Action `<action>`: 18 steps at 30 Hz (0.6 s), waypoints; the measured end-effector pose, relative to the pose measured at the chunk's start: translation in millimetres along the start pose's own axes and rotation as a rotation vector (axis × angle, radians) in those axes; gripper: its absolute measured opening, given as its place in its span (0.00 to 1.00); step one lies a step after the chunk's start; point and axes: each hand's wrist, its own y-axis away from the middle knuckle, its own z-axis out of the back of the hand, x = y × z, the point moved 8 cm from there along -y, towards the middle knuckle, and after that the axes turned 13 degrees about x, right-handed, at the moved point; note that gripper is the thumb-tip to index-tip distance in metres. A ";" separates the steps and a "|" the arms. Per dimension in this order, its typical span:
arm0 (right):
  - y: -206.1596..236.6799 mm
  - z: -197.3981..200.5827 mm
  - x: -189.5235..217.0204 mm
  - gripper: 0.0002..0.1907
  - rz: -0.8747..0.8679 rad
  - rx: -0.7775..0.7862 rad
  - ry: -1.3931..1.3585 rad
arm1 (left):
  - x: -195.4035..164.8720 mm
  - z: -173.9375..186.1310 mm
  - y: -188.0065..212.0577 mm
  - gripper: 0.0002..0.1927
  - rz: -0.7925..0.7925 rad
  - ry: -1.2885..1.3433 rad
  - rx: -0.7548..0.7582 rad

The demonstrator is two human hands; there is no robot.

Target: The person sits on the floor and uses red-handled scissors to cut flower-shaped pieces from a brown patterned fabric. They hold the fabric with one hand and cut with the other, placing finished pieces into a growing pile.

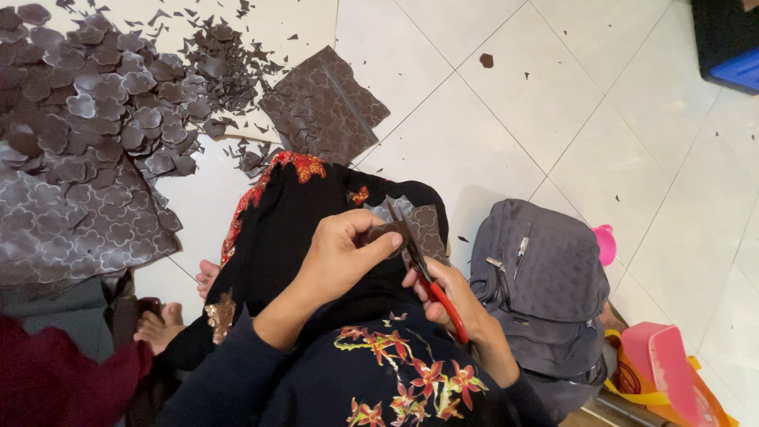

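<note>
Centrally, over the lap, the left hand is closed in a pinch on a brown sheet embossed with a flower pattern, thumb on top at its near edge. The right hand sits just right of that sheet, fingers curled shut around the red handles of the scissors. The blades point up and away, and lie against the sheet where the left thumb presses. Both forearms wear dark sleeves.

Under the sheet lies a black garment with red and gold embroidery, spread over the knees. Nearer than the sheet, the same dark cloth carries printed red flowers. Bare toes show left of and below the sheet, at the garment's hem.

Right of the sheet stands a grey backpack, close to the right wrist. Beyond it, further right, are a pink scoop and an orange bag.

Left of the sheet, on the white tile floor, a large uncut patterned piece lies flat. Beyond that is a heap of cut flower shapes, with small offcuts scattered about. Above the sheet, well apart, a second sheet rests on the tiles.
</note>
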 end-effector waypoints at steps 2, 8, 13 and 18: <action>1.4 0.3 -3.0 0.57 0.000 0.012 0.013 | -7.9 2.5 0.9 0.10 -0.008 -0.080 0.008; 4.2 4.9 -21.3 0.55 -0.035 0.014 0.018 | -25.2 4.8 1.0 0.11 -0.043 -0.161 0.054; 4.9 7.0 -27.4 0.54 -0.067 0.002 0.033 | -27.7 3.3 -0.7 0.10 -0.025 -0.139 0.097; 4.7 -7.5 -8.5 0.57 -0.003 0.131 -0.113 | -30.4 4.9 -1.6 0.11 -0.052 -0.189 0.051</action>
